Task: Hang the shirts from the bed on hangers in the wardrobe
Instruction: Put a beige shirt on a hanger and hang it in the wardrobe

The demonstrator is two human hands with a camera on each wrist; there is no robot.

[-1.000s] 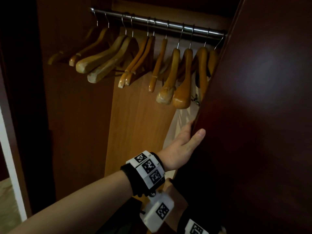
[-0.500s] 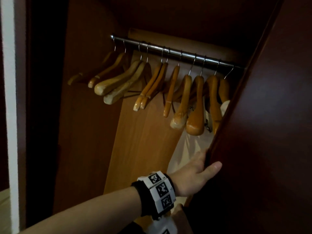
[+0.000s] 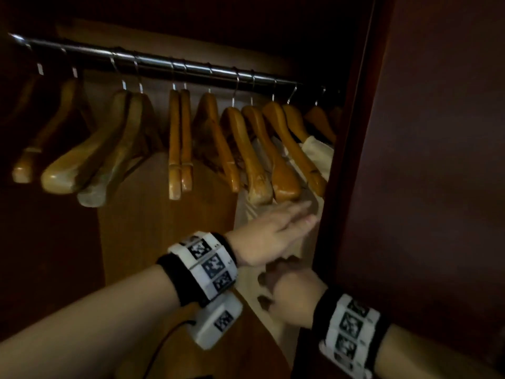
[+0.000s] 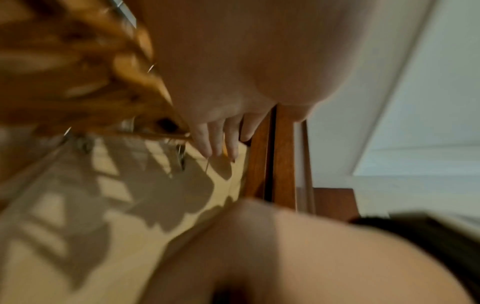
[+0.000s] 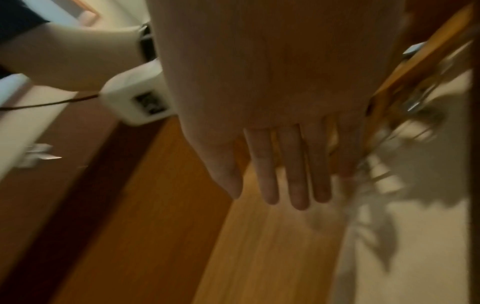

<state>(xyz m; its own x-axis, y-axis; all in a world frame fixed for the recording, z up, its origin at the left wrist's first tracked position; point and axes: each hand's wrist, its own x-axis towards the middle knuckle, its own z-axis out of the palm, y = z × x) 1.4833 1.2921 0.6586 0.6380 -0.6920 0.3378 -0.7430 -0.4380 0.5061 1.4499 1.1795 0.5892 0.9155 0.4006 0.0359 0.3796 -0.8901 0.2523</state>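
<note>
Reaching flat-fingered, empty left hand (image 3: 269, 237) and right hand (image 3: 291, 292) under the steel rail's (image 3: 164, 65) wooden hangers (image 3: 257, 154); next, probably unhooking one.

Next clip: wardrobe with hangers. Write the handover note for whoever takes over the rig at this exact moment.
Left hand: open, fingers straight, reaching under the right-hand hangers, holding nothing.
Right hand: open, lower, beside the door, holding nothing.
Wooden hangers all hang on the rail, bare; pale cloth sits behind the rightmost ones.
Done: wardrobe open.
Left: take a hanger; no shirts or bed in view, so all hanging remains.
</note>
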